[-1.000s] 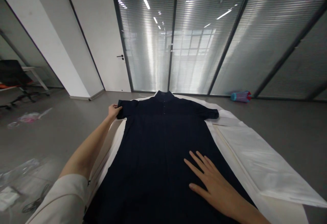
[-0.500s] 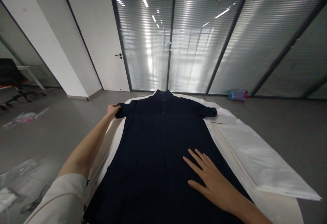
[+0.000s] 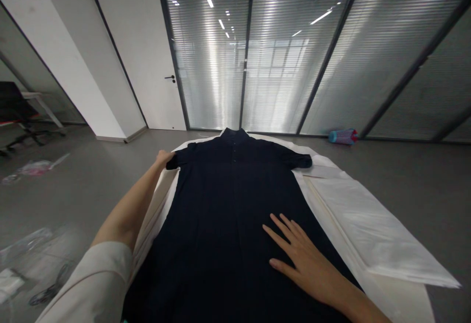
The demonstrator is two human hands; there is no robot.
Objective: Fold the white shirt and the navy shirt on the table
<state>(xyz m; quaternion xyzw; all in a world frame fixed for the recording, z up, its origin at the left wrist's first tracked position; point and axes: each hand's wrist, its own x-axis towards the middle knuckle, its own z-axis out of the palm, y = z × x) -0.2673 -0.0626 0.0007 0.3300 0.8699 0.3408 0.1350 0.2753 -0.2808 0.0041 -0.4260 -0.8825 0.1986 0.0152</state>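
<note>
A dark navy short-sleeved dress (image 3: 228,205) lies flat, collar far from me, on a white sheet (image 3: 368,229) spread over the floor. My left hand (image 3: 163,158) reaches far out and pinches the cuff of the dress's left sleeve. My right hand (image 3: 300,256) rests flat on the lower right of the dress, fingers spread and pointing up-left. The right sleeve lies flat near the sheet's far right.
Grey floor surrounds the sheet. A blue and red roll (image 3: 343,136) lies by the glass partition at the back right. Clear plastic wrappers (image 3: 25,249) lie on the floor at the left. An office chair and desk (image 3: 18,112) stand far left.
My left hand has held on to the sleeve cuff with only a slight shift. My right hand stays flat on the dress. The view has tilted a little.
</note>
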